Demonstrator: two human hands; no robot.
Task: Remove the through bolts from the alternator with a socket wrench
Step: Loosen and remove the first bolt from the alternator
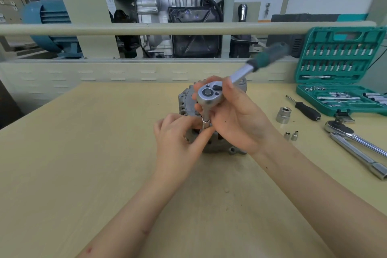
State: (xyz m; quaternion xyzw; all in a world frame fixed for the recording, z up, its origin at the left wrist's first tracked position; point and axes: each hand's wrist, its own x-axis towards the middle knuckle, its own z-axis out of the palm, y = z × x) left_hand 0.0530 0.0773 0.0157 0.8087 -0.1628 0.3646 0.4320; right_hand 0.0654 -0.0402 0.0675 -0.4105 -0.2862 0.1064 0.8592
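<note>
On the bench, near its middle, the alternator sits largely hidden behind both hands. Above it the ratchet is held with its round head facing up and its green handle angled up to the right, blurred. Below the head an extension runs straight down to a small socket at the alternator's housing; whether it sits on a bolt cannot be seen. Curled around the ratchet head from the right is the right hand, fingers wrapped over the head's rim. Lower down, the left hand pinches the socket between thumb and curled fingers, resting against the alternator. Over to the right lie a large socket standing upright, two small sockets just beside each other, a black-handled driver, and a long breaker bar with a second ratchet beside it. At the far right edge stands an open green socket case, lid raised, rows of bits and sockets in its trays. Behind the bench's rail sits an engine.
</note>
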